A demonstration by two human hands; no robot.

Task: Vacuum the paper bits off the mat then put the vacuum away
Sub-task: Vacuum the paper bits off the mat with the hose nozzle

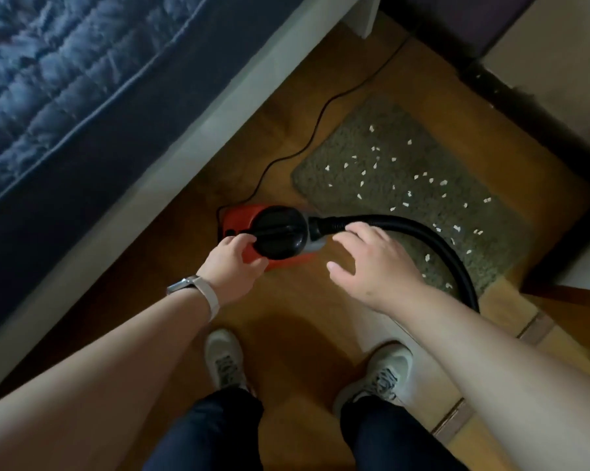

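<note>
A small red and black vacuum (276,232) stands on the wooden floor at the near left corner of a grey-green mat (405,185). Several white paper bits (375,164) are scattered over the mat. My left hand (232,263) grips the near end of the vacuum's black top handle. My right hand (371,263) hovers with fingers spread just above the black hose (439,239), close to where it joins the vacuum body; it holds nothing. The hose curves right and back under my right forearm.
A bed with a blue quilt (65,79) and a pale frame (191,137) runs along the left. The black power cord (320,117) trails from the vacuum toward the far wall. My two shoes (225,358) stand on the floor below. Pale furniture (558,62) borders the right.
</note>
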